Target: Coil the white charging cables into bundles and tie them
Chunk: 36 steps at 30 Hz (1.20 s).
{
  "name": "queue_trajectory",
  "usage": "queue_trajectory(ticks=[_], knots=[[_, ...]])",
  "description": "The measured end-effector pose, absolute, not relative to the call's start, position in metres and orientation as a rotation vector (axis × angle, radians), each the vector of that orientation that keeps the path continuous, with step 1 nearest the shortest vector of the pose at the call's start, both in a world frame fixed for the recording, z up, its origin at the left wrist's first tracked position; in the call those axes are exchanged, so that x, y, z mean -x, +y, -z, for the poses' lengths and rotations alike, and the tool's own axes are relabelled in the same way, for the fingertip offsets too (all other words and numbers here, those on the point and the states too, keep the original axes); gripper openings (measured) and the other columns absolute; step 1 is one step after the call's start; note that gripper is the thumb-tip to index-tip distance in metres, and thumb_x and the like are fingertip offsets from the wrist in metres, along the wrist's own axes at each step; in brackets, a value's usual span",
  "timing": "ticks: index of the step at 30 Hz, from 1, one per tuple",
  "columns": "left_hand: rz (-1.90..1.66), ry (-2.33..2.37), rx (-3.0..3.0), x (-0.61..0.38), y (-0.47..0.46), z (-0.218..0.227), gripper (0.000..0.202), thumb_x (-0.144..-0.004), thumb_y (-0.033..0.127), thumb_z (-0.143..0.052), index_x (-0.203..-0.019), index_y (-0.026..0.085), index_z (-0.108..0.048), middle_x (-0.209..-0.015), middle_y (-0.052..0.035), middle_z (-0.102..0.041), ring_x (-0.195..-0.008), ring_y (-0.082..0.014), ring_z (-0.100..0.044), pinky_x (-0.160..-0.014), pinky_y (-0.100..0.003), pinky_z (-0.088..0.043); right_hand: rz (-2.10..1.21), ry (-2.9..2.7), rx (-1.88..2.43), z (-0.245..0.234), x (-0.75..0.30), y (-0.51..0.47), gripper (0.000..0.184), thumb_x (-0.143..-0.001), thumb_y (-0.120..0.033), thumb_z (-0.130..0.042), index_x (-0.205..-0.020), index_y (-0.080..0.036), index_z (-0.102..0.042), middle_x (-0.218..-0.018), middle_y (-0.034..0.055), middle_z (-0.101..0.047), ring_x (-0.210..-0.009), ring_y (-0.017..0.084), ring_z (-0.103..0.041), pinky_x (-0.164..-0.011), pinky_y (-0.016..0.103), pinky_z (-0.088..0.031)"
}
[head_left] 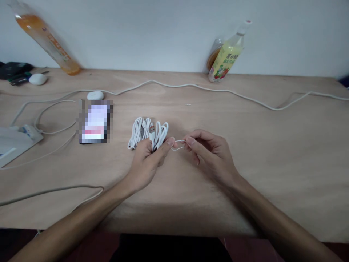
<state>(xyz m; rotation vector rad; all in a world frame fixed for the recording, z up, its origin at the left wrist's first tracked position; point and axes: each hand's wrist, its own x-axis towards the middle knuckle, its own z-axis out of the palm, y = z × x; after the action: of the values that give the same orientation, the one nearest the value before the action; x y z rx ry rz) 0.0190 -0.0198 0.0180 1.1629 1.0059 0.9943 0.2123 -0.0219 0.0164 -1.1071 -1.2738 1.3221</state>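
Note:
My left hand (148,160) is closed around a coiled white USB cable (163,131), whose USB plug (152,133) with an orange inside points up near the thumb. Next to it, further left, lie more white cable coils (135,134); I cannot tell whether the hand holds these too. A thin white tie (179,141) stretches as a small loop between the fingertips of both hands. My right hand (211,151) pinches the right end of this tie between thumb and index finger. The lower part of the held coil is hidden by my left hand.
A phone (95,122) and a white earbud case (95,95) lie on the left. A long white cord (174,86) crosses the back of the table. By the wall stand an orange drink bottle (49,40) and a yellow bottle (227,54). A white power strip (16,143) is far left.

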Motion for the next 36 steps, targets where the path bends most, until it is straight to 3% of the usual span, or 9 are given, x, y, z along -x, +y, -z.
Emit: queue_trajectory(ticks=[9,13,19,24,36], knots=[[-0.984,1.021,-1.117,-0.018,-0.0189,-0.0174,0.041,-0.096,0.06,-0.077,-0.083,0.022,-0.068,-0.053,0.0111,-0.03,-0.045,-0.0081,-0.019,-0.041,-0.026,-0.016,-1.296,-1.317,1.137,-0.0131,-0.2131,-0.0213,0.027,-0.096,-0.051,-0.078,-0.095,-0.023,-0.079,-0.087,0.0027,-0.072,-0.07,0.015,-0.059,-0.046,0.023,-0.039],[-0.964,1.042,-1.182,-0.0189,-0.0196,-0.0189,0.044,-0.095,0.062,-0.077,-0.078,0.022,-0.067,-0.053,0.0102,-0.032,-0.045,-0.009,-0.021,-0.042,-0.028,-0.018,-1.277,-1.358,1.125,-0.0142,-0.2117,-0.0216,0.022,-0.095,-0.046,-0.08,-0.09,-0.024,-0.08,-0.087,0.0026,-0.075,-0.071,0.015,-0.061,-0.053,0.026,-0.044],[-1.04,1.142,-1.374,-0.0195,-0.0195,-0.0195,0.032,-0.1,0.047,-0.072,-0.078,0.023,-0.07,-0.056,0.0077,-0.035,-0.055,-0.0135,-0.037,-0.053,-0.029,-0.036,-1.225,-1.341,1.134,-0.0193,-0.2108,-0.0215,0.019,-0.094,-0.04,-0.081,-0.082,-0.024,-0.079,-0.077,0.0013,-0.074,-0.067,0.015,-0.061,-0.056,0.029,-0.046],[-1.061,1.171,-1.452,-0.0196,-0.0206,-0.0203,0.029,-0.097,0.039,-0.072,-0.074,0.022,-0.067,-0.074,0.0013,-0.058,-0.074,-0.0172,-0.054,-0.071,-0.031,-0.049,-1.164,-1.306,1.141,-0.0193,-0.2126,-0.0208,0.019,-0.092,-0.037,-0.081,-0.079,-0.024,-0.077,-0.072,0.0002,-0.07,-0.067,0.016,-0.061,-0.058,0.029,-0.047],[-0.962,1.09,-1.467,-0.0182,-0.0225,-0.0201,0.027,-0.099,0.033,-0.069,-0.075,0.02,-0.064,-0.073,0.0026,-0.057,-0.071,-0.015,-0.048,-0.073,-0.028,-0.049,-1.16,-1.341,1.144,-0.0158,-0.2126,-0.0199,0.01,-0.09,-0.03,-0.082,-0.084,-0.024,-0.086,-0.08,0.0024,-0.08,-0.07,0.016,-0.066,-0.059,0.027,-0.051]])
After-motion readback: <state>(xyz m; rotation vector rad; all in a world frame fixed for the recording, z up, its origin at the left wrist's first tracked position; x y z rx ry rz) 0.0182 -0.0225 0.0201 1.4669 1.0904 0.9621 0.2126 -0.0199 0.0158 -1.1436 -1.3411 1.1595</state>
